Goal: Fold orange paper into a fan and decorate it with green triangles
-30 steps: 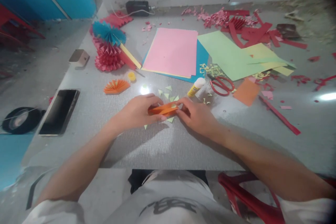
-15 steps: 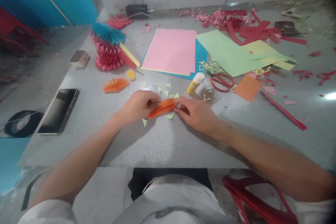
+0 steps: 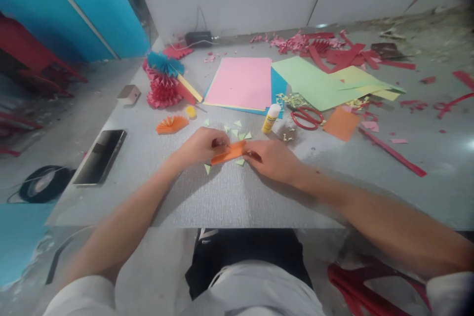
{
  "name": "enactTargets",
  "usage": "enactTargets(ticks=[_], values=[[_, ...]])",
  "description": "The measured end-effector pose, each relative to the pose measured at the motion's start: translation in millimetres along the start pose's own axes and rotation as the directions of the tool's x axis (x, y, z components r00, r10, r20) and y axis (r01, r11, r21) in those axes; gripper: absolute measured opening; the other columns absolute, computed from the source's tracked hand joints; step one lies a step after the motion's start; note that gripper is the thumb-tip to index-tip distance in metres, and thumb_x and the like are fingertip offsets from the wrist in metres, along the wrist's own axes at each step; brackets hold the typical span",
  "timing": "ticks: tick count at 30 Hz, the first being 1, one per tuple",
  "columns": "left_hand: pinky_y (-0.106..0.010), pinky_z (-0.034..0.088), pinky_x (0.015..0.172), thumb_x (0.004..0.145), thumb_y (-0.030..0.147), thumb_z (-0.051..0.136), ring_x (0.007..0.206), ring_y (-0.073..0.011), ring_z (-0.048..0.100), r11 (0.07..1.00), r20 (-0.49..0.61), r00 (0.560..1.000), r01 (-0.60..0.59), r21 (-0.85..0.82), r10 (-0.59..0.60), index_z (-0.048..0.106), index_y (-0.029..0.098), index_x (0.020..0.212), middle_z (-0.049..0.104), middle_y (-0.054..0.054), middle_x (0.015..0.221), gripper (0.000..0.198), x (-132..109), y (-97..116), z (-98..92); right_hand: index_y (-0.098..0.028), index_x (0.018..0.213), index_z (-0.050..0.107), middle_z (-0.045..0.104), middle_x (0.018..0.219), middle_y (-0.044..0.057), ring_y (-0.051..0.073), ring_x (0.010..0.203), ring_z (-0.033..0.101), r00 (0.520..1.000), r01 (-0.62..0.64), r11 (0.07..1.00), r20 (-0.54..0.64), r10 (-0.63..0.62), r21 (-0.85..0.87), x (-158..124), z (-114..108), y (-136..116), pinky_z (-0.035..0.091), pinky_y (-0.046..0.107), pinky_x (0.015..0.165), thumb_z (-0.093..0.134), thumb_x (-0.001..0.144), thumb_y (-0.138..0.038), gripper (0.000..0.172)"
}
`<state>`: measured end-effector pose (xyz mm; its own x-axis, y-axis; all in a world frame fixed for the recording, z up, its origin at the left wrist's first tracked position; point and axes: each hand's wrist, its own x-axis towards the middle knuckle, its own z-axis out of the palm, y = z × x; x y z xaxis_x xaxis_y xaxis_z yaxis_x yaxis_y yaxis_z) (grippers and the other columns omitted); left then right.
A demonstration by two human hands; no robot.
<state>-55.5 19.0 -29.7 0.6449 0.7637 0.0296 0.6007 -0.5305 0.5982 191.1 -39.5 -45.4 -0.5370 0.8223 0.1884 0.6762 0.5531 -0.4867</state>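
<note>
Now that the orange pleated paper strip (image 3: 228, 152) lies flatter and narrower than a moment ago, its folds read as one tight band, pressed closer together. It sits over the grey table (image 3: 237, 195), held just above or resting on it, hard to say from this angle. Left hand (image 3: 200, 147) pinches its left end, right hand (image 3: 272, 160) its right end. Fingers on both sides are closed on the strip, left fingers (image 3: 222, 142) curled over the top, right fingers (image 3: 252, 154) pressed along it; exact contact is partly hidden. Small pale green paper triangles (image 3: 239, 135) lie scattered around the hands, one just below the strip. Nearby: a glue stick (image 3: 271, 118) upright past the right hand, red-handled scissors (image 3: 305, 118) beyond it, a small orange paper fan (image 3: 172, 125) past the left hand
</note>
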Motion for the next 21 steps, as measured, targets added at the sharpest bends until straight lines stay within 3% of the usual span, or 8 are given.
enactTargets(ticks=[2,5,9,11,13,16,19,21], values=[[-0.024,0.037,0.055,0.087,0.029,0.070,0.057,-0.0105,0.051,1.000,0.006,1.000,0.012,-0.006,-0.012,0.076,0.019,0.085,0.062,0.003,0.064,0.011,0.0,-2.3,-1.4,-0.018,0.085,0.067,0.068,0.076,0.004,0.018,0.068,0.058,1.000,0.003,1.000,-0.001,-0.003,-0.002,-0.2,-0.3,-0.1,0.032,0.030,0.065,0.059,0.099,-0.020,0.017],[-0.024,0.035,0.054,0.086,0.029,0.072,0.056,-0.0100,0.049,0.999,-0.017,0.999,0.030,-0.044,-0.030,0.076,0.019,0.083,0.060,0.002,0.062,0.011,0.0,-7.6,-11.9,-0.019,0.108,0.072,0.070,0.075,0.002,0.018,0.068,0.061,0.998,-0.045,0.998,-0.033,0.046,0.036,-1.1,-0.5,-1.0,0.036,0.030,0.067,0.063,0.097,-0.020,0.014],[-0.024,0.034,0.051,0.082,0.033,0.077,0.056,-0.0109,0.051,0.975,-0.199,0.976,0.039,-0.220,-0.084,0.076,0.017,0.081,0.064,-0.001,0.066,0.017,-2.1,-27.1,-41.4,-0.019,0.131,0.067,0.072,0.075,0.002,0.020,0.070,0.065,0.992,-0.100,0.993,-0.076,0.105,0.067,-1.4,1.2,-1.8,0.041,0.031,0.069,0.064,0.097,-0.023,0.034],[-0.023,0.037,0.051,0.079,0.033,0.080,0.058,-0.0113,0.053,0.959,-0.374,0.916,0.036,-0.280,-0.144,0.077,0.017,0.081,0.067,-0.002,0.069,0.017,-4.0,-42.7,-57.9,-0.018,0.127,0.070,0.072,0.074,0.002,0.020,0.071,0.066,0.991,-0.106,0.992,-0.070,0.111,0.073,-1.1,2.6,-1.5,0.042,0.031,0.070,0.064,0.097,-0.023,0.031],[-0.023,0.038,0.051,0.075,0.032,0.083,0.057,-0.0111,0.053,0.942,-0.526,0.822,0.034,-0.334,-0.216,0.077,0.017,0.078,0.065,-0.001,0.066,0.016,-5.4,-59.6,-71.7,-0.018,0.122,0.072,0.072,0.073,0.002,0.020,0.069,0.066,0.992,-0.102,0.992,-0.062,0.107,0.077,-0.9,3.8,-1.0,0.043,0.031,0.070,0.064,0.097,-0.023,0.027],[-0.023,0.039,0.049,0.074,0.033,0.084,0.053,-0.0101,0.051,0.911,-0.663,0.699,-0.041,-0.410,-0.267,0.074,0.018,0.074,0.062,0.000,0.062,0.018,-5.2,-80.1,-83.3,-0.017,0.118,0.074,0.073,0.076,0.005,0.020,0.070,0.066,0.993,-0.066,0.996,-0.093,0.071,0.063,-1.0,5.3,-0.3,0.044,0.032,0.072,0.062,0.098,-0.021,0.024],[-0.023,0.041,0.050,0.076,0.038,0.083,0.055,-0.0103,0.053,0.897,-0.696,0.655,-0.062,-0.437,-0.294,0.072,0.018,0.075,0.062,0.000,0.064,0.023,-1.9,-87.6,-83.4,-0.015,0.114,0.075,0.076,0.091,0.009,0.020,0.078,0.066,0.990,-0.011,0.998,-0.140,0.018,0.054,-0.1,5.7,0.9,0.045,0.032,0.077,0.058,0.098,-0.016,0.023],[-0.024,0.042,0.051,0.077,0.040,0.084,0.056,-0.0108,0.054,0.895,-0.683,0.668,-0.055,-0.443,-0.297,0.071,0.018,0.075,0.063,0.000,0.065,0.025,1.2,-84.8,-78.4,-0.015,0.112,0.076,0.075,0.098,0.009,0.019,0.080,0.065,0.990,0.018,0.998,-0.137,-0.009,0.064,1.2,4.8,2.3,0.045,0.032,0.078,0.060,0.097,-0.016,0.021]])
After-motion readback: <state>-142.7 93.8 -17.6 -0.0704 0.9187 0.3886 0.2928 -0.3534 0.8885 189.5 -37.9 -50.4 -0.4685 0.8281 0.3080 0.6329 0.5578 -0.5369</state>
